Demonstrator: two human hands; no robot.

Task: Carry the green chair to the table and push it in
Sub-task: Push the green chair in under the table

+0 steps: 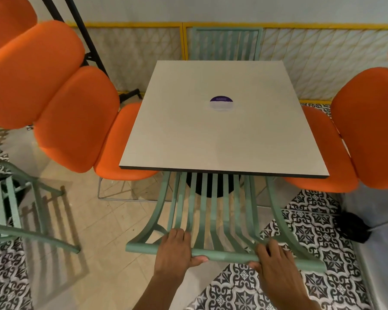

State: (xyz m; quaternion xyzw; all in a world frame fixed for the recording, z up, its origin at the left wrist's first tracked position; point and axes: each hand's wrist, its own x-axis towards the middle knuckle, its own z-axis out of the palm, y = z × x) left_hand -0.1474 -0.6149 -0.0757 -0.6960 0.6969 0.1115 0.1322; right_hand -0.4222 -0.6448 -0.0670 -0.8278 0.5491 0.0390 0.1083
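The green chair (213, 211) has a slatted metal back and stands at the near edge of the pale square table (224, 139); its seat is hidden beneath the tabletop. My left hand (175, 253) grips the chair's top rail left of centre, fingers over the rail and thumb under it. My right hand (273, 260) holds the same rail right of centre. A round purple and white sticker (221, 104) lies in the middle of the tabletop.
Orange padded chairs flank the table at left (76, 117) and right (367, 130). Another green chair (226, 43) stands on the far side by the wall. Green metal furniture (20, 202) sits at lower left. A black object (352, 227) lies on the floor at right.
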